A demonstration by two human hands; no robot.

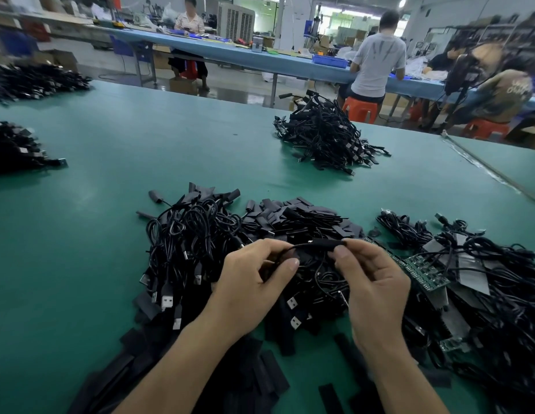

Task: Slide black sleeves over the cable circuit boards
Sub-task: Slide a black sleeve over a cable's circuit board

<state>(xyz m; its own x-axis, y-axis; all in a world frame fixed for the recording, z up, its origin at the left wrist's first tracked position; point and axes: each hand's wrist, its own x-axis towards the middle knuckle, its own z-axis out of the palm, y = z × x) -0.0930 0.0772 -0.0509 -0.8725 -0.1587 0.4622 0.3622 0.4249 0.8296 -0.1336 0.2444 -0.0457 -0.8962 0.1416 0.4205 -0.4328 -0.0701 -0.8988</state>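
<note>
Both hands hold one black cable above the pile in front of me. My left hand [254,282] pinches the thin cable [285,251] between thumb and fingers. My right hand [370,282] pinches a black sleeve [326,243] that sits on the same cable; the board inside it is hidden. Loose flat black sleeves [299,218] are heaped just behind the hands. Green circuit boards [421,268] on cables lie to the right of my right hand.
A tangle of black USB cables [185,240] lies left of my hands, another cable heap [326,135] farther back, more piles at the left edge [18,147]. The green table [111,174] has bare room at left. People sit at blue benches beyond.
</note>
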